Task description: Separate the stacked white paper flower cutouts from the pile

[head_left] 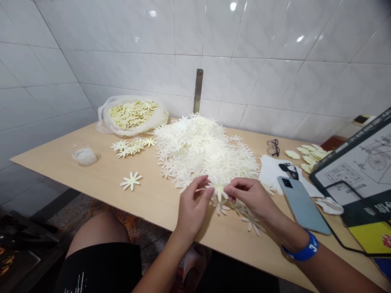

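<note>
My left hand (193, 209) and my right hand (250, 196) meet at the near edge of a big pile of white flower-shaped cutouts (201, 148) on a wooden table (91, 175). Both pinch the same white flower cutout (218, 188) between thumb and fingers, one hand on each side, just above the tabletop. A few loose cutouts (244, 215) lie under and in front of my right hand. A blue wristband (301, 250) is on my right wrist.
A plastic bag of yellowish flowers (132, 114) sits at the back left, a small row of them (132, 146) beside it, and a single flower (131, 180). A phone (302, 205), glasses (273, 147), a printed board (360, 162) and more petals (308, 156) lie right.
</note>
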{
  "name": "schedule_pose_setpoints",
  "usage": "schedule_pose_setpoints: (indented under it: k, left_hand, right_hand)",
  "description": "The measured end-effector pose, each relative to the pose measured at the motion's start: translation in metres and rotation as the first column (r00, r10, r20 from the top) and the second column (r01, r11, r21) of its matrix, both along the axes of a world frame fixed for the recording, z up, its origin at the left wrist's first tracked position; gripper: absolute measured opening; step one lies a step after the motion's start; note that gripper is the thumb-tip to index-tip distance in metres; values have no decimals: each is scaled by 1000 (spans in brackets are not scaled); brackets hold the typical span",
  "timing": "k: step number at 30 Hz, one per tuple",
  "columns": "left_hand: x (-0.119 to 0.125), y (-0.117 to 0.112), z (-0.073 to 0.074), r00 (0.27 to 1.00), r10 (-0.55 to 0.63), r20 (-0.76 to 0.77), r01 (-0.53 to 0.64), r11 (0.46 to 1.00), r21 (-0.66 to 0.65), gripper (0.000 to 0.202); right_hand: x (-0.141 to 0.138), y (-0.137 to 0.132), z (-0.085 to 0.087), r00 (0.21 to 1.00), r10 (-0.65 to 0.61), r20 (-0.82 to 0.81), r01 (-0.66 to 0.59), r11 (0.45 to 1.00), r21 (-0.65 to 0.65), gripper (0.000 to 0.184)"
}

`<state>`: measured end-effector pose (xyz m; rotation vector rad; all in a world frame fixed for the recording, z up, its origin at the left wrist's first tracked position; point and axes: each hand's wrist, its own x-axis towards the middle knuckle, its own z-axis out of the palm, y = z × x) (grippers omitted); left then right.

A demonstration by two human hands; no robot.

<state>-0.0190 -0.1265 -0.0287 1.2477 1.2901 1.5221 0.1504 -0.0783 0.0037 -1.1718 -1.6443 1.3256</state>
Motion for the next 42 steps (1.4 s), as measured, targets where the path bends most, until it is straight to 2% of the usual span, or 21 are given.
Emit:
schedule_pose_setpoints:
  k: [2, 4, 8, 14, 23, 26, 30, 32, 34, 36, 38, 42]
  left_hand:
    - [0, 0, 0, 980, -155, 126, 166, 982, -86, 35]
    - [-1, 1, 1, 963, -193, 188, 220, 966, -134, 28]
    - [-4, 4, 1, 963, -106, 247, 153, 972, -179, 19]
    - [-5, 6, -5, 907, 8, 421, 75, 981, -181, 24]
    - [-6, 10, -11, 906, 25, 423, 84, 968, -238, 31]
    - [-5, 9, -9, 932, 25, 361, 61, 973, -225, 29]
    - [-5, 8, -7, 977, 1, 213, 43, 979, -198, 32]
    - [-4, 8, -6, 983, -18, 180, 54, 979, -197, 32]
    - [-4, 7, -5, 986, -25, 167, 58, 979, -198, 31]
    - [-3, 7, -4, 990, -23, 142, 50, 980, -192, 30]
    - [-4, 6, -3, 992, -22, 127, 46, 981, -187, 29]
    - [-4, 6, -3, 986, -32, 167, 64, 979, -192, 28]
  right_hand:
    - [-2, -2, 0, 1000, 26, 0, -26, 1000, -16, 25]
    - [-2, -3, 1, 999, 43, 2, -43, 999, -29, 25]
    - [1, -2, 2, 999, 51, 18, -51, 999, -13, 28]
    - [14, 11, 5, 998, 47, 48, -54, 989, 139, 31]
    - [20, 19, -4, 1000, 3, -5, -2, 995, 97, 25]
    - [21, 18, -5, 998, 23, -64, -17, 996, 89, 24]
    - [19, 13, -1, 969, 159, -189, -147, 986, 78, 28]
    - [15, 8, 3, 958, 254, -130, -243, 965, 96, 33]
    - [10, 3, 7, 956, 288, -48, -284, 956, 79, 34]
    - [7, 1, 10, 967, 255, 0, -255, 966, 37, 33]
    - [8, 3, 9, 985, 174, 15, -174, 985, 9, 32]
    - [15, 10, 4, 995, 37, -96, -43, 997, -62, 31]
